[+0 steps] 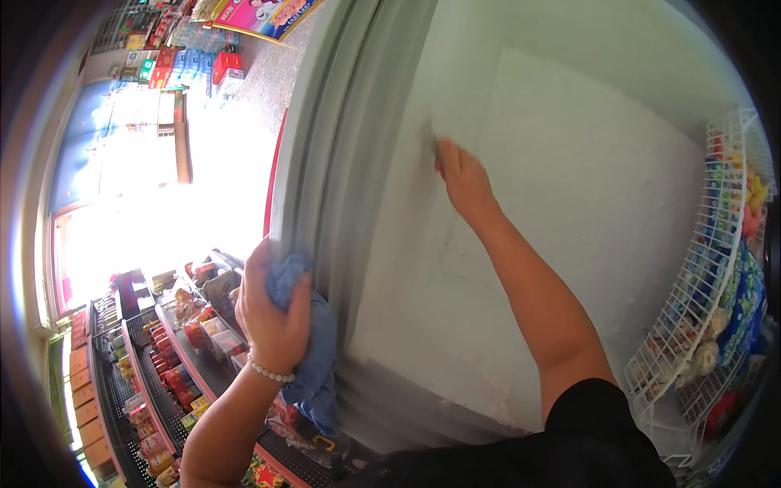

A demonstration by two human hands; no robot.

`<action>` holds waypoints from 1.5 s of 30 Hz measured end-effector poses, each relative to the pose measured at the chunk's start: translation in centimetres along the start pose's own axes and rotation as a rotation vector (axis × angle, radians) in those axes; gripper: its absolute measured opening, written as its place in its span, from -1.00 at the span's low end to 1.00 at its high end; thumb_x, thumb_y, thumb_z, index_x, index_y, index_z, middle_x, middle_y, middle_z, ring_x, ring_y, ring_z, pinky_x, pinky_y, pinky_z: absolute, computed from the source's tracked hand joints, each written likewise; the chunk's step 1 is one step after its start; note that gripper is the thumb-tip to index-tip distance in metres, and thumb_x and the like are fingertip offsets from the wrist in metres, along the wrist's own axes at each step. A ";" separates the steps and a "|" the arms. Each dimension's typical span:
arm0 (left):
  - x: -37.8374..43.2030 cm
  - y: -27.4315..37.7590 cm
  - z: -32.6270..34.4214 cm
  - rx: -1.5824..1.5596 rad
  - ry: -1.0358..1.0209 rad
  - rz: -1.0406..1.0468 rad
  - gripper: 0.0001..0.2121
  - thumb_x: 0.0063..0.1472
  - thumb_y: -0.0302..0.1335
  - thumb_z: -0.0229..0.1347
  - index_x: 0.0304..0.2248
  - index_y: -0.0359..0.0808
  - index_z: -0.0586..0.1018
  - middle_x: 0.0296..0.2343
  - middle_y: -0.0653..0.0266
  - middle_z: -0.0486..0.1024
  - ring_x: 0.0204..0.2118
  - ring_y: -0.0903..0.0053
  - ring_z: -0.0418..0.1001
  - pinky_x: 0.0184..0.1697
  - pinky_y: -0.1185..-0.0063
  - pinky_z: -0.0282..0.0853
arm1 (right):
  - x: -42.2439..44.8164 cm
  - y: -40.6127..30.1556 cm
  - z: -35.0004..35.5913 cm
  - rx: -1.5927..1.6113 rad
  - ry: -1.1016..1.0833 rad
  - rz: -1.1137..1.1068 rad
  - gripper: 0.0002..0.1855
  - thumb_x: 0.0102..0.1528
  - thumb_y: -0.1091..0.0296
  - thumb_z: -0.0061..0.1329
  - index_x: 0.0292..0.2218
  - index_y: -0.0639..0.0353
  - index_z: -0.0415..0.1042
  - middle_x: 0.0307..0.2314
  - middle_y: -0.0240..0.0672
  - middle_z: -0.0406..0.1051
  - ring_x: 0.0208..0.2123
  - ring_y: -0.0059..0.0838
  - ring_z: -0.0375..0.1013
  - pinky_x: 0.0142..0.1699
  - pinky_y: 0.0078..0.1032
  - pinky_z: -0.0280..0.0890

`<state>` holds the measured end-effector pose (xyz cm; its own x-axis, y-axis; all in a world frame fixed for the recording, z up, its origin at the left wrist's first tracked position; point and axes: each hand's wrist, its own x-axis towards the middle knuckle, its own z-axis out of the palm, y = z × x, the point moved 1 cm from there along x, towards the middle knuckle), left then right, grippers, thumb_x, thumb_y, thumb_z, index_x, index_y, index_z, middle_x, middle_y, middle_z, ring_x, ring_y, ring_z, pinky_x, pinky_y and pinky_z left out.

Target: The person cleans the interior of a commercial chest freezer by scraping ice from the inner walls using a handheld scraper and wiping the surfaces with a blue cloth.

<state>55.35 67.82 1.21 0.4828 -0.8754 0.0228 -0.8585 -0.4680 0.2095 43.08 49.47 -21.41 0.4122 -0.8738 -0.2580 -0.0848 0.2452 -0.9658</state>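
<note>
My left hand (274, 311) presses a crumpled blue cloth (317, 360) against the outer rim of a chest freezer (320, 152). Part of the cloth hangs down beside the freezer, below my wrist. Inside, my right hand (467, 177) is closed around a small dark object (435, 146) and holds it at the frosted inner wall. Blur and my fingers hide most of that object, so its kind cannot be told. White frost (549, 152) coats the freezer's inner surfaces.
White wire baskets (689, 262) with colourful packages hang at the freezer's right. To the left, tiered store shelves (146, 372) hold many packaged goods. Bottle packs (192, 67) and boxes (227, 67) stand on the floor at top left, near a bright doorway (201, 213).
</note>
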 end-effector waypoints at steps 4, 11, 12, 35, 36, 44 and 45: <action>0.0 0.4 -0.1 0.023 0.008 0.036 -0.54 0.12 -0.55 0.06 0.03 -0.48 0.30 -0.24 0.04 0.43 -0.18 0.39 0.40 -0.07 0.49 0.29 | -3.0 2.9 -1.8 -0.214 -0.150 0.008 -0.49 0.23 -0.05 -0.25 -0.48 0.24 0.39 -0.56 -0.27 0.37 -0.49 -0.45 0.23 -0.31 -0.49 0.18; -0.1 0.2 -0.1 0.030 0.007 0.015 -0.53 0.12 -0.53 0.07 0.03 -0.46 0.30 -0.23 0.04 0.44 -0.17 0.38 0.41 -0.06 0.48 0.29 | 0.8 -3.2 -2.6 -0.802 -0.043 -0.828 -0.82 0.04 0.28 -0.07 -0.58 0.03 0.42 -0.64 -0.40 0.25 -0.48 -0.36 0.24 -0.28 -0.36 0.09; -0.2 0.1 -0.1 0.028 0.010 0.006 -0.53 0.12 -0.53 0.07 0.03 -0.46 0.30 -0.23 0.04 0.44 -0.17 0.38 0.41 -0.06 0.48 0.29 | 0.1 -2.7 -1.8 -0.763 -0.094 -0.984 -0.87 -0.03 0.34 -0.05 -0.61 -0.01 0.40 -0.66 -0.42 0.20 -0.50 -0.36 0.21 -0.29 -0.33 0.04; -0.1 0.3 0.1 0.037 0.014 -0.017 -0.53 0.12 -0.48 0.09 0.03 -0.45 0.32 -0.20 -0.01 0.46 -0.14 0.34 0.44 -0.06 0.47 0.32 | -4.5 -2.0 0.6 -0.585 0.209 -0.957 -0.81 -0.19 0.45 -0.01 -0.71 0.04 0.24 -0.69 -0.44 0.15 -0.54 -0.41 0.16 -0.27 -0.38 -0.03; 0.0 0.2 0.2 0.039 0.015 -0.016 -0.53 0.12 -0.48 0.09 0.03 -0.45 0.32 -0.20 -0.01 0.46 -0.14 0.34 0.44 -0.06 0.47 0.32 | -4.1 -2.3 0.6 -0.590 0.239 -0.971 -0.81 -0.19 0.44 -0.01 -0.71 0.04 0.24 -0.69 -0.44 0.16 -0.54 -0.41 0.17 -0.26 -0.38 -0.03; 0.1 0.8 -0.1 0.057 0.023 -0.030 -0.53 0.10 -0.49 0.10 0.01 -0.48 0.33 -0.24 -0.02 0.48 -0.18 0.32 0.47 -0.07 0.47 0.33 | -5.0 -2.6 1.0 -0.537 0.228 -0.974 -0.80 -0.19 0.42 -0.01 -0.71 0.03 0.22 -0.68 -0.45 0.15 -0.51 -0.38 0.18 -0.26 -0.33 -0.02; 0.2 0.7 0.1 0.050 0.025 -0.021 -0.53 0.10 -0.49 0.10 0.01 -0.48 0.33 -0.24 -0.02 0.48 -0.18 0.32 0.47 -0.07 0.47 0.33 | -4.6 -3.0 0.7 -0.564 0.213 -0.911 -0.80 -0.17 0.40 -0.01 -0.70 0.03 0.22 -0.68 -0.44 0.15 -0.50 -0.37 0.18 -0.25 -0.32 0.00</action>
<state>54.83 67.29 1.26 0.5045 -0.8623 0.0435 -0.8554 -0.4923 0.1612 42.01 53.06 -17.33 0.3700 -0.6978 0.6134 -0.2534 -0.7110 -0.6559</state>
